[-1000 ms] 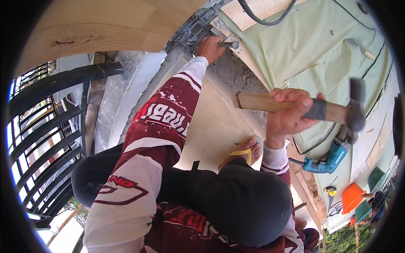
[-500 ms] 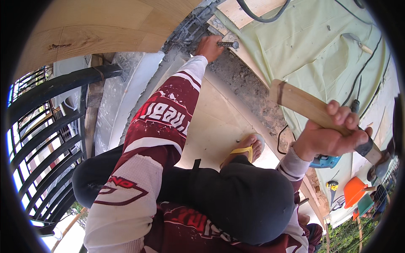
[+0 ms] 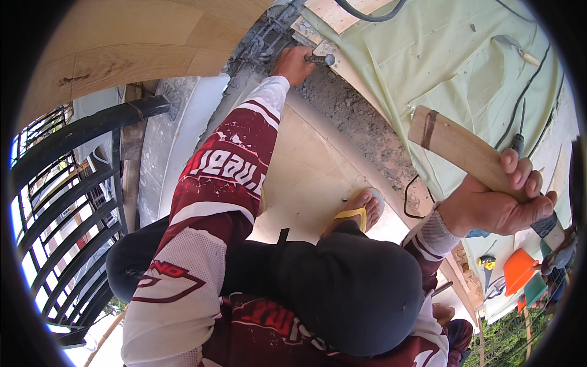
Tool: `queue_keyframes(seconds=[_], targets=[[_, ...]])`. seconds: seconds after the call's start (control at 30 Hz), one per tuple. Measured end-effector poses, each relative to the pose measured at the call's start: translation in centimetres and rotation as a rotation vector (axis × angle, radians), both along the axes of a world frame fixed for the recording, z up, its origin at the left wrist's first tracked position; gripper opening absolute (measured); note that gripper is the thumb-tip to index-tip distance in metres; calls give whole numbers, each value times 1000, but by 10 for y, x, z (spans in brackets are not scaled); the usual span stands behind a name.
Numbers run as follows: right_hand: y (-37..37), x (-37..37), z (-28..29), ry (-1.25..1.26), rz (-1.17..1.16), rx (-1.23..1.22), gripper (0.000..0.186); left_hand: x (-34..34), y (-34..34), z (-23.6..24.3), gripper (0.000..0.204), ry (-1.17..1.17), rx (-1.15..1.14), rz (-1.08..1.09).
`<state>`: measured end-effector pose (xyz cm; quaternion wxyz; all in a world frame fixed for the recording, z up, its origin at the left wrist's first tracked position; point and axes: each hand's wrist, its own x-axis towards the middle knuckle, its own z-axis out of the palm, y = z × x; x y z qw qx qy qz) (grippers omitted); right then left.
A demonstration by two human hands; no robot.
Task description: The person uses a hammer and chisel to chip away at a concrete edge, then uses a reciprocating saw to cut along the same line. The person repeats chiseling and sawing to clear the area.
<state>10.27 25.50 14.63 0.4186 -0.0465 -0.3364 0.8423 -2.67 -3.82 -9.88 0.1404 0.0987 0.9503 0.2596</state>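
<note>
My left hand (image 3: 293, 65) is closed around a steel chisel (image 3: 320, 59) beside a rough, broken concrete edge (image 3: 361, 125). The chisel's round struck end points right out of the fist; its tip is hidden. Well away to the right, my right hand (image 3: 498, 207) is wrapped round the wooden handle of a hammer (image 3: 468, 150). That handle's free end reaches up and left over the green sheet. Black tape binds it near the dark head, which lies at the picture's right rim and shows only partly.
At left stand a black metal railing (image 3: 85, 134) and a wood panel (image 3: 147, 37). A pale green sheet (image 3: 440, 67) carries a trowel (image 3: 527, 57), cables and a screwdriver (image 3: 519, 137). A handsaw (image 3: 487, 269) and an orange scoop (image 3: 518, 272) lie lower right. My sandalled foot (image 3: 367, 208) rests on board.
My right hand has swung farther right with the hammer, covering more of the blue power tool behind it. My left hand keeps its hold on the chisel; the whole view has shifted slightly.
</note>
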Motion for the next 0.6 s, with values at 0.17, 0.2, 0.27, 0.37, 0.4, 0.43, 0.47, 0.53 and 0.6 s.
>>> queue_keyframes(seconds=[0.17,0.2,0.27,0.37,0.4,0.43,0.47,0.53,0.6], targets=[[-116,53,-144,-952,895,352,29,6,1,3,14,16,4,5],[-118,73,-166,-990,800,349,28,6,1,4,14,10,0,-3],[-98,100,-173,-872,753,327,28,7,0,7,13,-18,-28,10],[-25,82,-96,-801,392,393,42,-1,-1,5,15,24,2,-17],[-5,64,-61,-714,184,379,43,-2,-2,4,16,43,-4,-45],[11,44,-32,-560,-10,367,43,-4,-2,2,17,-15,-50,-29],[23,27,-5,-398,-92,313,42,-5,-2,0,17,-8,-48,-23],[6,7,9,-180,-125,130,36,-4,-2,-2,18,-62,-61,37],[-53,9,-36,-318,-109,153,36,0,-1,-3,16,33,-1,57]])
